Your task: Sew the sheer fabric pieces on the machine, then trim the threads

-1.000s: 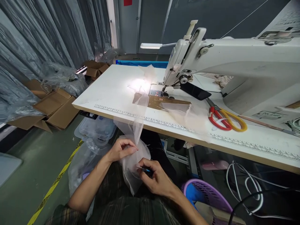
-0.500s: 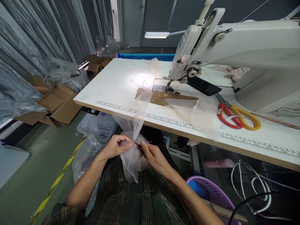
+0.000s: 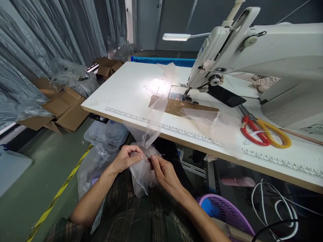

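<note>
A length of sheer whitish fabric (image 3: 142, 179) lies over my lap and runs up across the table edge. My left hand (image 3: 128, 158) pinches it between thumb and fingertips. Close beside, my right hand (image 3: 165, 170) is closed around a small dark pointed tool (image 3: 148, 156), whose tip meets the fabric at my left fingertips. Most of that tool is hidden in my fingers, so I cannot tell whether it is tweezers or snips. Above my hands stands the white sewing machine (image 3: 214, 50), with a brown plate (image 3: 174, 106) by its needle.
On the white table (image 3: 121, 89) lie red and yellow-handled scissors (image 3: 264, 131), a black phone (image 3: 225, 95) and another sheer piece (image 3: 214, 122). A purple basket (image 3: 224, 210) and coiled white cable (image 3: 275, 205) are below right. Cardboard boxes (image 3: 65, 107) and a clear plastic bin (image 3: 107, 132) stand left.
The dark tool's tip has shifted slightly, and less of the tool shows. The fabric strip above my hands hangs looser. My view has turned a little left.
</note>
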Demonstrator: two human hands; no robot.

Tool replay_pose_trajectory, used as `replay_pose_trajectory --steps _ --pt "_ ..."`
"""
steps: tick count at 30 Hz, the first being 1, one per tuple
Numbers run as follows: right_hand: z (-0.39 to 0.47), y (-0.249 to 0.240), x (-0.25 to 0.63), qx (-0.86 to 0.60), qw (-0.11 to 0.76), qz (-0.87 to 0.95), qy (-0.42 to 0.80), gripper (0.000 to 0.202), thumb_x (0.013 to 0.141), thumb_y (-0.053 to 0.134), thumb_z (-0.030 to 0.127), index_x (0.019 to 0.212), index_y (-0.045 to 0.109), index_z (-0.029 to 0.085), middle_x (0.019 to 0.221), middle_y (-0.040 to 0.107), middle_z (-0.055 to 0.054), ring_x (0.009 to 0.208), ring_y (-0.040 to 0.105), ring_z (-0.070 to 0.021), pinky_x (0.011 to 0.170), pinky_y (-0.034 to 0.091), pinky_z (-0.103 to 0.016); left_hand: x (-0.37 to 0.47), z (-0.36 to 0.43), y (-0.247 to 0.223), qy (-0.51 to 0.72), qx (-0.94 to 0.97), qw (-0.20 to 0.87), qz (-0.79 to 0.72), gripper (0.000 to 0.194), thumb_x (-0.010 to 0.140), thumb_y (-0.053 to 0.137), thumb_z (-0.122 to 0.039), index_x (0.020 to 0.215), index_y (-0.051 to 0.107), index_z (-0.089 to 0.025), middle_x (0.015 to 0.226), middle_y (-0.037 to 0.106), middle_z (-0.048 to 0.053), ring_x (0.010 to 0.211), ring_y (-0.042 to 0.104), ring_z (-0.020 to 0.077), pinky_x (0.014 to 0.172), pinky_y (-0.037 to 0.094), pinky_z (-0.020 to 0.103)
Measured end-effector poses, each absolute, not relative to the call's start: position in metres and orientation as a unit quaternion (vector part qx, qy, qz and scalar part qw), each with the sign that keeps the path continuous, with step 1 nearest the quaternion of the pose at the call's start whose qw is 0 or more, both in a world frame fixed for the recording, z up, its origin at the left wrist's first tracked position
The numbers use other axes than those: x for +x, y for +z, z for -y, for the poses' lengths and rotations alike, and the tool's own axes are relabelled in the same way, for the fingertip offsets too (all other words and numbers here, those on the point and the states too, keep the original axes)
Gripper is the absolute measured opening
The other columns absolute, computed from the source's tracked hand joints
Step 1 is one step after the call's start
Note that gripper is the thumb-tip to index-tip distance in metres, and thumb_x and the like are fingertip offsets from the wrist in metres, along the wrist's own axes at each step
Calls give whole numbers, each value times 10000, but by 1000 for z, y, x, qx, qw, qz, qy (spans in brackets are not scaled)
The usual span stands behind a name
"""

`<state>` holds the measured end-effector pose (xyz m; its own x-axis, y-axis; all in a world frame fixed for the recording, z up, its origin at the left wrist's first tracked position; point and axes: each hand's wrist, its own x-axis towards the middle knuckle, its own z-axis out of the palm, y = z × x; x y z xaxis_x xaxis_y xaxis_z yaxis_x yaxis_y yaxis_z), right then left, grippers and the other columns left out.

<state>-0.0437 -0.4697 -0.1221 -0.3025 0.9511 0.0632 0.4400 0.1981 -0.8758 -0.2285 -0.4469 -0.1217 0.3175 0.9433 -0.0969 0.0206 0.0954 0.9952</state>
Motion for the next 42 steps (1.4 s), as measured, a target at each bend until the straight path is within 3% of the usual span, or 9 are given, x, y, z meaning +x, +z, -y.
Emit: replay_pose_trajectory --steps 8,14,20,24,27,29,34,38,42 --pt "465 -129 -50 -535 326 688 366 445 954 307 484 669 509 208 554 452 24 511 418 -127 517 332 -249 -227 446 -122 373 566 580 -451 337 732 691 -441 718 661 -105 622 540 -5 562 420 80 531 324 190" --pt "496 -133 -35 -451 354 664 480 307 885 506 480 1003 552 200 813 553 2 646 467 -120 592 401 -223 -227 465 -106 296 613 575 -453 280 782 646 -392 750 656 -114 621 549 -7 567 435 80 526 333 182" --pt "516 -141 -25 -406 277 610 622 349 888 530 465 701 538 170 626 467 34 591 414 -98 566 371 -211 -238 462 -109 109 644 646 -394 271 819 619 -381 899 667 -127 601 590 -17 503 479 76 467 355 168" --pt "489 -163 -18 -495 364 601 512 385 870 522 505 680 538 170 631 471 27 596 427 -110 560 377 -218 -227 430 -124 219 710 466 -481 203 814 632 -333 906 679 -159 798 678 30 729 610 153 667 465 243" --pt "471 -182 -12 -579 376 592 416 388 873 495 517 760 594 159 688 548 1 621 474 -129 572 398 -227 -213 418 -142 313 747 229 -540 204 846 580 -246 1018 676 -192 1015 679 63 974 603 220 887 439 356" --pt "467 -190 -10 -600 371 588 395 400 867 492 520 775 616 152 686 571 -8 612 489 -136 570 401 -235 -205 422 -156 337 770 157 -518 223 887 516 -223 1040 674 -186 1041 672 78 1003 593 223 921 418 385" --pt "470 -193 -7 -615 364 594 369 387 853 503 508 865 658 154 737 652 -39 644 574 -174 607 448 -268 -197 448 -180 302 850 195 -385 393 919 492 -357 1231 586 -137 1218 601 130 1101 557 262 952 409 398" --pt "461 -181 -6 -628 445 571 285 355 868 506 459 990 623 147 899 692 -101 795 639 -215 738 494 -326 -193 457 -193 229 881 176 -375 586 820 613 -475 1296 526 -144 1322 520 167 1172 493 321 978 385 476" --pt "445 -155 -18 -569 506 599 249 275 867 542 425 931 626 172 798 680 -63 703 628 -175 664 500 -278 -188 459 -204 181 898 147 -374 590 807 626 -449 1311 498 -170 1346 500 165 1186 478 316 1001 353 527"
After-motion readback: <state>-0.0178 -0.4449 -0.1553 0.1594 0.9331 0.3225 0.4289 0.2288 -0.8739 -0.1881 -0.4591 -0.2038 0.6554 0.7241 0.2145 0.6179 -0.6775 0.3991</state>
